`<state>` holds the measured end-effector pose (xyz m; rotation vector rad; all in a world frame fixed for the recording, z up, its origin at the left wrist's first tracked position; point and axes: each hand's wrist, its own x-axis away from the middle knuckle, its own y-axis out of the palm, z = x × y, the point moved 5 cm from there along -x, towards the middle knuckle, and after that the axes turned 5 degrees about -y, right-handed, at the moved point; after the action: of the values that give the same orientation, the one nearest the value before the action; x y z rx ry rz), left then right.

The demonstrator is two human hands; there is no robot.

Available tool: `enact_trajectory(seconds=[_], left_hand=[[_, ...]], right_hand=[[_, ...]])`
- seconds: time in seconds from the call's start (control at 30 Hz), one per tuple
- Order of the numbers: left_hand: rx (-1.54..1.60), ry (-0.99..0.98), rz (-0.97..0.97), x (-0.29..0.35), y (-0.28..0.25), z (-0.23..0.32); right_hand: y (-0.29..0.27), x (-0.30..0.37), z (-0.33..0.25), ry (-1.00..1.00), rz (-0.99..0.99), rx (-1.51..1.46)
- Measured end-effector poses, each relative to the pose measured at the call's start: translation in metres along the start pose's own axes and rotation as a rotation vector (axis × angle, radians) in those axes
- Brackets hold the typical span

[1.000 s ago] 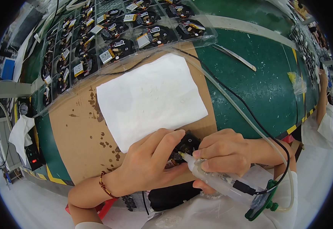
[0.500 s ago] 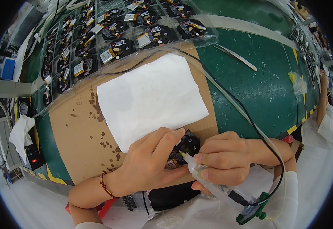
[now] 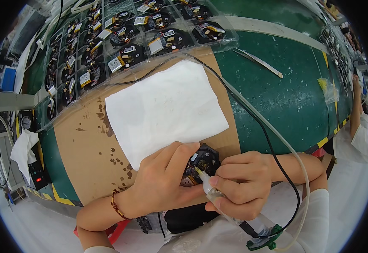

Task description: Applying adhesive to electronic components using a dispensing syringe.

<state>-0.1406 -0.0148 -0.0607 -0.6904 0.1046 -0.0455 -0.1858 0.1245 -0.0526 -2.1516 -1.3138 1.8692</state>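
Note:
Between the fingers and thumb of my left hand (image 3: 160,175) is a round black circuit assembly (image 3: 205,160), with a small silver battery pouch (image 3: 189,181) on its near side. My right hand (image 3: 245,181) is wrapped round a clear dispensing syringe (image 3: 211,189) with a green cap (image 3: 264,240) at its back end. The syringe slants toward the assembly, and its thin yellowish tip (image 3: 198,170) is at the assembly's surface; whether it touches I cannot tell. My left fingers cover part of the assembly.
A white cloth (image 3: 167,109) lies on stained cardboard (image 3: 78,147). Behind it, a clear compartment tray (image 3: 150,61) holds several similar assemblies. Tweezers (image 3: 260,63) rest on the green mat (image 3: 272,109). A black cable and clear hose (image 3: 255,110) run across to the syringe. A person's arm (image 3: 356,105) shows far right.
The syringe and my right hand have shifted slightly left, and its green-capped end has swung left. The hose now lies farther from the black cable. My left hand stays nearly in place.

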Motion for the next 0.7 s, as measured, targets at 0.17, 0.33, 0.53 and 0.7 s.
enact_trajectory(seconds=[0.17, 0.33, 0.53, 0.7], left_hand=[[-0.004, -0.008, 0.001, 0.0002, 0.0004, -0.0017], [0.019, -0.008, -0.007, 0.0008, 0.0003, -0.0026], [0.02, -0.014, -0.017, 0.0009, 0.0002, -0.0039], [0.044, -0.012, -0.006, 0.0009, 0.0007, -0.0036]], right_hand=[[0.0008, -0.0003, 0.0018, 0.004, 0.002, -0.017], [-0.001, -0.0009, 0.0015, 0.016, -0.015, -0.034], [-0.0023, -0.0008, 0.0029, 0.023, -0.011, -0.066], [-0.0044, -0.0015, 0.0032, 0.032, 0.013, -0.071]])
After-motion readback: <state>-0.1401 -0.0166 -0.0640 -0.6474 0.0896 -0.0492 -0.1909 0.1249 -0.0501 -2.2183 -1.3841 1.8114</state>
